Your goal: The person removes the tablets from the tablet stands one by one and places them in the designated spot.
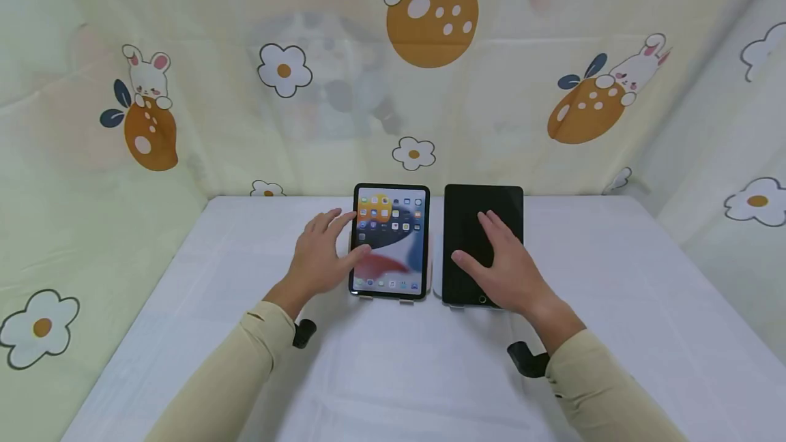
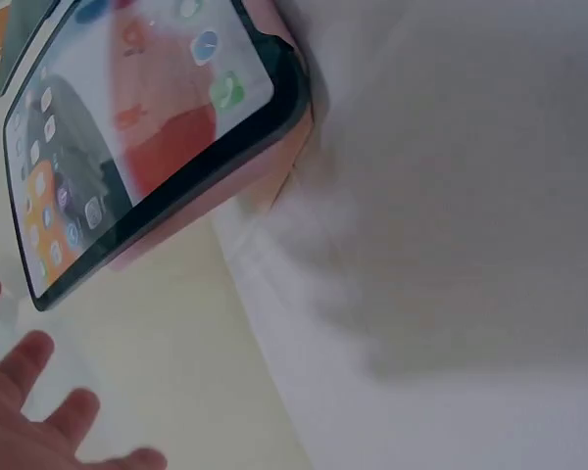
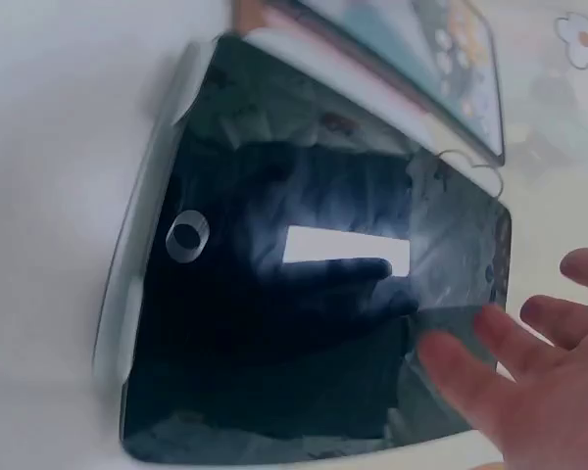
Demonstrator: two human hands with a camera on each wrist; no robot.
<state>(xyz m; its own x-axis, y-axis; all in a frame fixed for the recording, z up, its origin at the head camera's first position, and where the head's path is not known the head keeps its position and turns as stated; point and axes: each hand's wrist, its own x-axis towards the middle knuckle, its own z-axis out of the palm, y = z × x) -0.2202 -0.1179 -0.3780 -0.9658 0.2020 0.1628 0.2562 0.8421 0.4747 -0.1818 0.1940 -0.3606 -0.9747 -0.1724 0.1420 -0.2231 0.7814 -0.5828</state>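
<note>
Two tablets lean upright on stands side by side at the back of the table. The left tablet [image 1: 393,241] has its screen lit, showing rows of app icons; part of a pink stand [image 2: 204,208] shows behind it in the left wrist view. My left hand [image 1: 319,254] is at its left edge, fingers spread, thumb overlapping the screen in the head view. The right tablet [image 1: 463,227] has a dark screen and a round home button [image 3: 187,236], and it rests on a pale stand [image 3: 127,264]. My right hand [image 1: 510,268] hovers before that screen with relaxed, spread fingers.
A white cloth covers the table [image 1: 393,367]. Right behind its back edge hangs a pale curtain [image 1: 331,149] printed with rabbits and flowers, which continues along the sides. A black wrist camera mount [image 1: 529,360] juts out below my right wrist, another [image 1: 303,333] below my left.
</note>
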